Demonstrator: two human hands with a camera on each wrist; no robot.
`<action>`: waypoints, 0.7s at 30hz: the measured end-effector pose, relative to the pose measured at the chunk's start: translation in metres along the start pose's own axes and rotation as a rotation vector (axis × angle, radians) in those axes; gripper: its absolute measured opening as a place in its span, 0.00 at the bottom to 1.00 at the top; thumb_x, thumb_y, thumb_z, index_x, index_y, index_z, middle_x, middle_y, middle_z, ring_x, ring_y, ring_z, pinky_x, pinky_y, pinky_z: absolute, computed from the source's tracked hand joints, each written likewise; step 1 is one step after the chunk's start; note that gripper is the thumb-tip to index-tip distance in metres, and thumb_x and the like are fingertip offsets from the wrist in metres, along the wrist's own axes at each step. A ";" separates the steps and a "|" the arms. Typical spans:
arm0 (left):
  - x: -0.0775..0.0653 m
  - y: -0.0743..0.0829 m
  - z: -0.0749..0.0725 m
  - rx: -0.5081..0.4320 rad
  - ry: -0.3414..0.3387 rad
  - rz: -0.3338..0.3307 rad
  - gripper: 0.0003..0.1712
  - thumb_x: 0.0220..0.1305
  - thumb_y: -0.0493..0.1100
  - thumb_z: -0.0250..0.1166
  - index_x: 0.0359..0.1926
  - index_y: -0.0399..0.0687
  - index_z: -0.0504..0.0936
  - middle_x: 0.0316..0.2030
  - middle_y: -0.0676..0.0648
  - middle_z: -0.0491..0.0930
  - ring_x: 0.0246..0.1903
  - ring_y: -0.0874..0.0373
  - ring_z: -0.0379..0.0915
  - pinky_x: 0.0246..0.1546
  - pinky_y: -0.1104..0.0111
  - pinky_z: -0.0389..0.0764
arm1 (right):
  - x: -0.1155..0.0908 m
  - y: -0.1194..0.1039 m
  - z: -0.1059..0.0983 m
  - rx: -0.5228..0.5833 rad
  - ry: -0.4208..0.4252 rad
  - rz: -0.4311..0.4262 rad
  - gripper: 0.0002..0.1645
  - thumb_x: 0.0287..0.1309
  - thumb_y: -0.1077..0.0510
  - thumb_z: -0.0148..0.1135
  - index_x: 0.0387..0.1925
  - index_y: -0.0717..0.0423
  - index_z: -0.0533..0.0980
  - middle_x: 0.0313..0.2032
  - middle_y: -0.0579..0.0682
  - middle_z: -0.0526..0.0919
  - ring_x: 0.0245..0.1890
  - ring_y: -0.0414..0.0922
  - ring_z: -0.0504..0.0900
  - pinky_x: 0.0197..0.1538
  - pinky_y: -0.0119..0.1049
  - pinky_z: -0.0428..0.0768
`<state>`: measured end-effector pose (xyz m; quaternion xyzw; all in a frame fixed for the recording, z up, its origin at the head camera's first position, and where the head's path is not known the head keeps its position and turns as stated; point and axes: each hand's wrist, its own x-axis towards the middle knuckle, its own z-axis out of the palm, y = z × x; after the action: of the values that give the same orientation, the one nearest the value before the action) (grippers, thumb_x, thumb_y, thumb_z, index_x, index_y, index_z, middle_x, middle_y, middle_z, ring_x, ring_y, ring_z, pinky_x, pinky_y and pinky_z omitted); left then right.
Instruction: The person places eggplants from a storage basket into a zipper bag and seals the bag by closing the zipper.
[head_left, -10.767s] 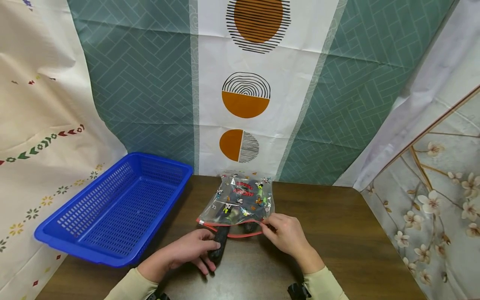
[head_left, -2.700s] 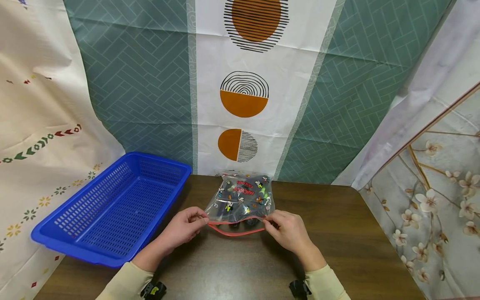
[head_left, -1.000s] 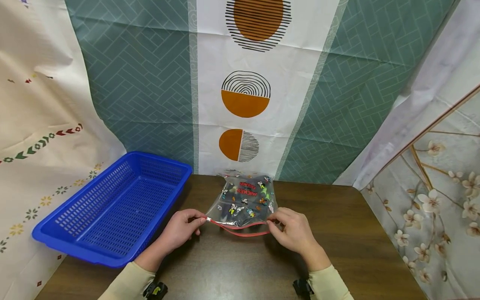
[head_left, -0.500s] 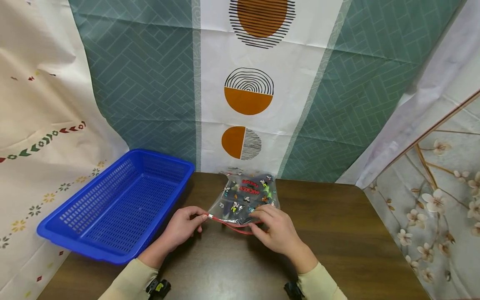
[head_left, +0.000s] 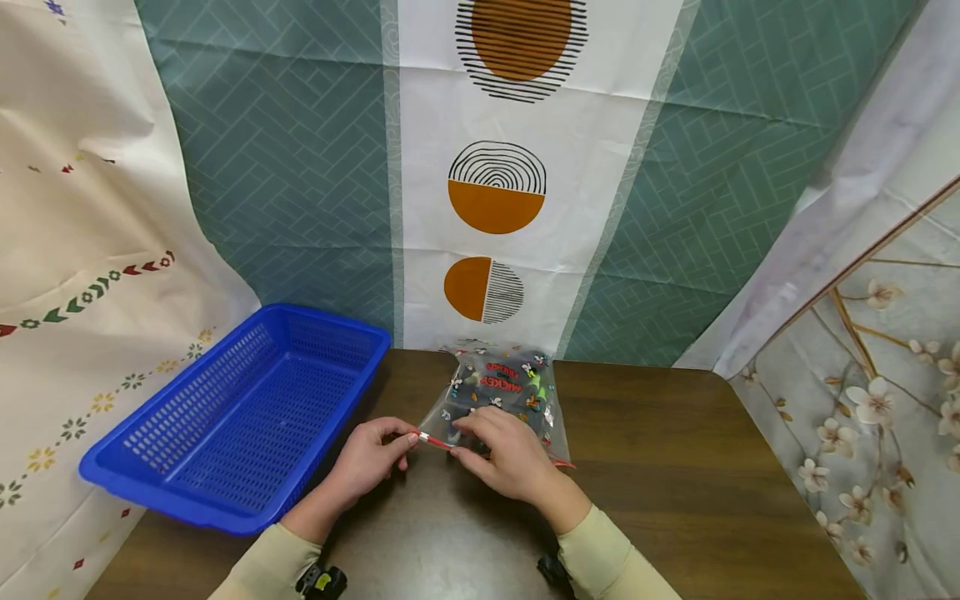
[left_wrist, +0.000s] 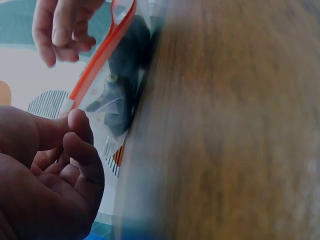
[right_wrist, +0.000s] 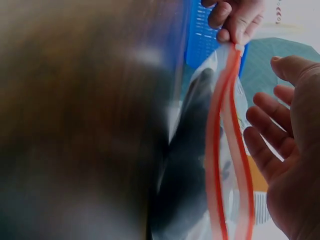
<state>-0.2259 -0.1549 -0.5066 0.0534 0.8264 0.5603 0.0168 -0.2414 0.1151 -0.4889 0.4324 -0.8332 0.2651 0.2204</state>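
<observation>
A clear zip bag (head_left: 498, 379) with cartoon prints and a red zip edge lies at the middle of the table. Dark, long things (right_wrist: 182, 165) show through its plastic; one has a pale green stem end (left_wrist: 112, 78). My left hand (head_left: 371, 458) pinches the bag's left corner between thumb and forefinger, right at the white slider (head_left: 423, 436). In the head view my right hand (head_left: 513, 458) overlaps the bag's front, fingertips near the slider. The right wrist view shows its fingers (right_wrist: 270, 117) spread and apart from the red zip strips (right_wrist: 215, 165).
A blue perforated basket (head_left: 255, 417) stands left of the bag, near my left forearm. Behind the brown table (head_left: 660, 467) hangs a green and white patterned cloth (head_left: 495, 250). A flowered cloth (head_left: 862, 467) borders the right side.
Earlier, my left hand was at a dark long thing sticking out of the bag; it now lies inside. My right hand has left the bag's right corner and moved left along the zip edge.
</observation>
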 end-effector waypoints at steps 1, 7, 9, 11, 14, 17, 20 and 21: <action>0.000 -0.001 0.000 -0.005 0.000 -0.003 0.03 0.77 0.37 0.71 0.44 0.42 0.92 0.22 0.48 0.82 0.21 0.51 0.76 0.18 0.68 0.74 | 0.002 0.000 0.002 0.012 -0.010 0.006 0.21 0.69 0.53 0.80 0.58 0.56 0.86 0.45 0.48 0.88 0.45 0.42 0.83 0.48 0.42 0.86; 0.000 -0.003 0.001 -0.023 -0.002 0.002 0.03 0.77 0.36 0.71 0.44 0.43 0.92 0.21 0.48 0.81 0.19 0.54 0.74 0.18 0.69 0.73 | 0.008 0.000 0.013 0.065 -0.051 0.042 0.23 0.71 0.52 0.78 0.61 0.58 0.84 0.47 0.49 0.87 0.45 0.43 0.85 0.48 0.40 0.87; 0.000 -0.003 0.001 -0.028 -0.001 0.006 0.03 0.77 0.36 0.71 0.44 0.43 0.92 0.21 0.48 0.81 0.19 0.54 0.74 0.17 0.69 0.72 | 0.010 0.001 0.016 0.075 -0.053 0.048 0.23 0.71 0.52 0.78 0.61 0.58 0.84 0.45 0.49 0.87 0.44 0.44 0.86 0.48 0.39 0.87; 0.000 -0.003 0.002 -0.042 0.003 -0.002 0.03 0.77 0.36 0.71 0.44 0.43 0.92 0.22 0.46 0.82 0.19 0.53 0.75 0.17 0.69 0.72 | 0.011 0.002 0.019 0.079 -0.056 0.047 0.22 0.70 0.53 0.79 0.59 0.57 0.85 0.43 0.48 0.86 0.42 0.44 0.85 0.46 0.36 0.86; 0.000 -0.003 0.002 -0.070 0.010 -0.019 0.04 0.78 0.36 0.71 0.44 0.43 0.92 0.25 0.42 0.84 0.21 0.51 0.77 0.17 0.69 0.72 | 0.013 0.001 0.022 0.082 -0.074 0.042 0.20 0.69 0.53 0.80 0.56 0.55 0.86 0.41 0.46 0.85 0.38 0.41 0.82 0.42 0.32 0.82; 0.000 -0.003 0.003 -0.094 0.015 -0.033 0.04 0.78 0.35 0.70 0.44 0.43 0.92 0.30 0.38 0.86 0.22 0.51 0.78 0.18 0.70 0.72 | 0.016 0.000 0.024 0.072 -0.108 0.043 0.18 0.69 0.51 0.80 0.55 0.52 0.86 0.39 0.42 0.84 0.36 0.36 0.78 0.39 0.27 0.78; -0.001 -0.002 0.003 -0.104 0.022 -0.036 0.04 0.78 0.35 0.70 0.44 0.42 0.91 0.31 0.37 0.86 0.22 0.52 0.78 0.18 0.70 0.72 | 0.019 -0.002 0.027 0.066 -0.124 0.056 0.15 0.70 0.51 0.79 0.53 0.50 0.86 0.39 0.42 0.84 0.36 0.35 0.79 0.39 0.26 0.78; -0.001 -0.002 0.003 -0.106 0.025 -0.035 0.04 0.78 0.34 0.70 0.44 0.41 0.91 0.31 0.36 0.86 0.22 0.52 0.78 0.18 0.70 0.71 | 0.019 -0.002 0.028 0.066 -0.121 0.059 0.14 0.71 0.51 0.79 0.52 0.50 0.86 0.39 0.42 0.85 0.36 0.36 0.80 0.39 0.26 0.78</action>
<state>-0.2250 -0.1533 -0.5097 0.0308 0.7965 0.6035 0.0192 -0.2539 0.0850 -0.4979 0.4300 -0.8480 0.2724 0.1474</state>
